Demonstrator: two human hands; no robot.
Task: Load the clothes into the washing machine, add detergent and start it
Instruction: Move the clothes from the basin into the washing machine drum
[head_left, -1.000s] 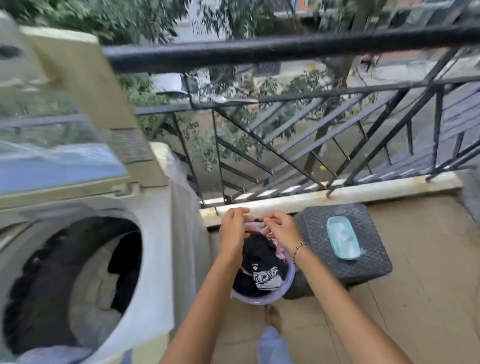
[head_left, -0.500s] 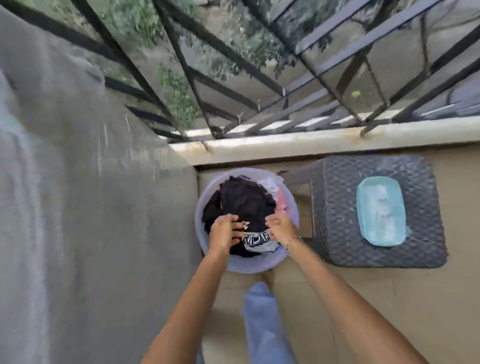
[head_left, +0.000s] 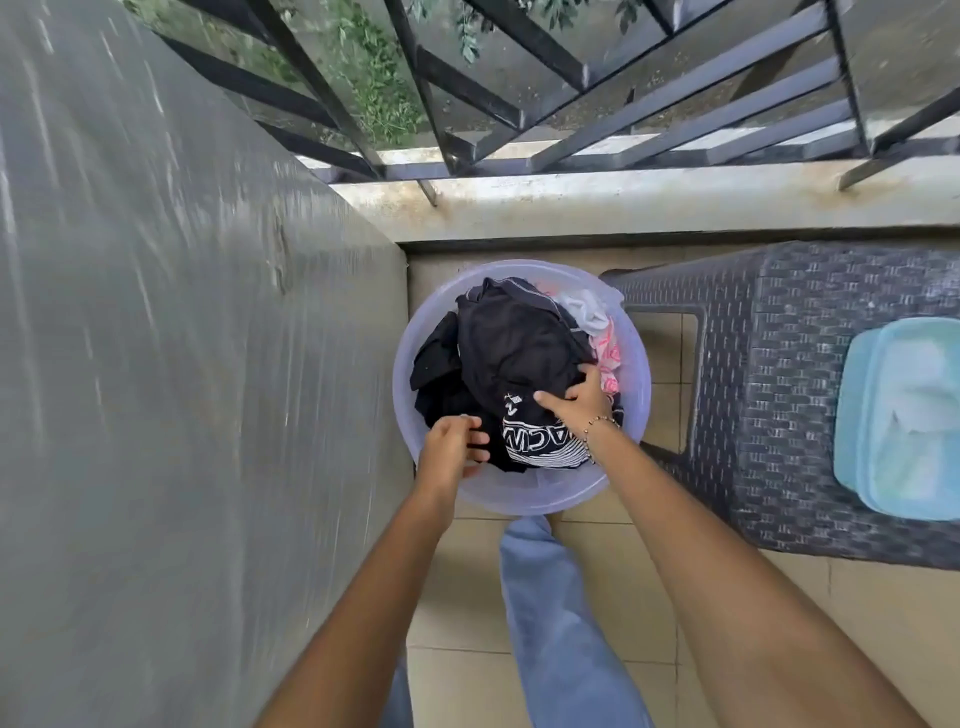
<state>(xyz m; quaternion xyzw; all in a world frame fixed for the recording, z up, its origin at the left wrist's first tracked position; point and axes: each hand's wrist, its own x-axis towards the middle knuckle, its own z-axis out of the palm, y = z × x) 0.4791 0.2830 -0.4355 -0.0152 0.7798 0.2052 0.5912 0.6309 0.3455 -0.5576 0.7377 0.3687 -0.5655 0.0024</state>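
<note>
The person leans over a lavender basin that sits on the tiled floor just above the middle of the view. Both bare forearms run up from 6 o'clock and converge on it.

The clothes are heaped in the basin. Most of them are dark, with a white piece and a pink-patterned piece tucked against the rim at 1 to 2 o'clock.

The left hand is at the basin's 7 o'clock edge, knuckles up. Its fingers are curled in and pinch a fold of the dark clothes. Which item that fold belongs to cannot be told.

The right hand lies on top of the heap toward 4 o'clock. Its thumb is stretched to the left, and its fingers are splayed and hooked down, clutching the black garment with white lettering. A beaded bracelet circles that wrist.

The grey flank of the washing machine fills the 9 o'clock side, close beside the basin, and its opening is out of view.

At 3 o'clock stands a dark woven stool, just beside the basin, with a pale blue lidded container on top. A black railing above a concrete ledge crosses 12 o'clock. A leg in blue jeans shows at 6 o'clock between the arms.
</note>
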